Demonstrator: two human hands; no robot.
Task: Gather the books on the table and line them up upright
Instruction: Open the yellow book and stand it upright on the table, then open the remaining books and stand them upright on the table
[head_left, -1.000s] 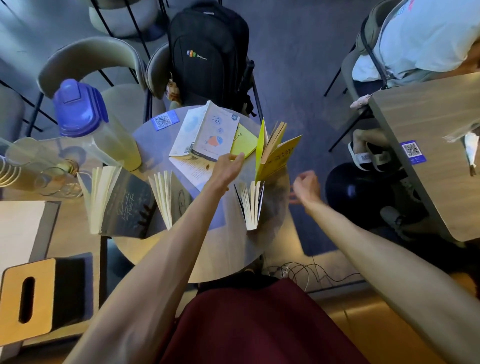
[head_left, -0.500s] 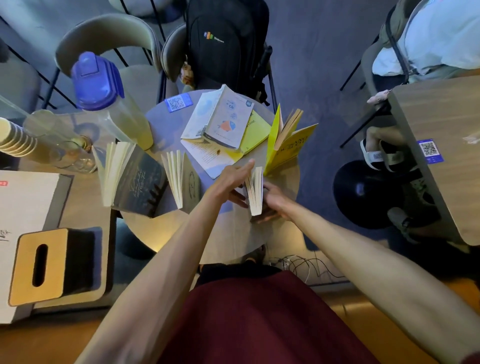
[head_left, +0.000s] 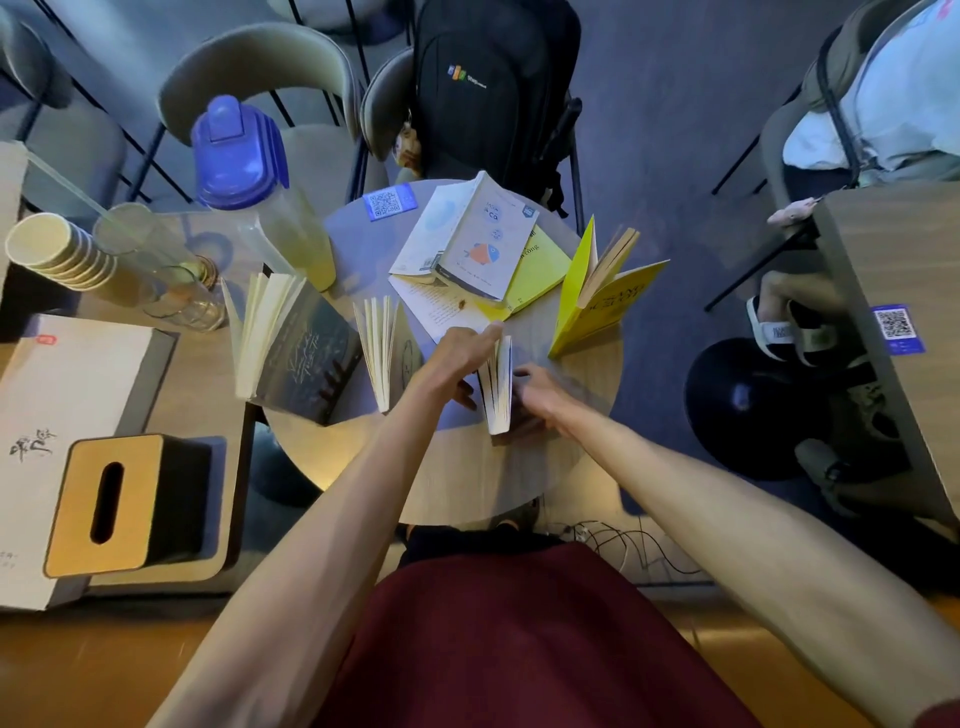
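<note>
Risks toppling the thin paperback book (head_left: 496, 387), standing fanned near the middle of the round wooden table (head_left: 519, 467), braced between the left hand (head_left: 457, 358) with straight, closed-up fingers and the right hand (head_left: 540, 387) with loosely spread fingers, if let go early, given floppy pages and smooth wood.

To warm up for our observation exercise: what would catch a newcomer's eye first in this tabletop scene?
The left hand and right hand press the sides of a small book standing fanned near the middle of the round table. A bright yellow book stands open at the table's right edge, and a tall blue-lidded jug rises at the far left.
</note>
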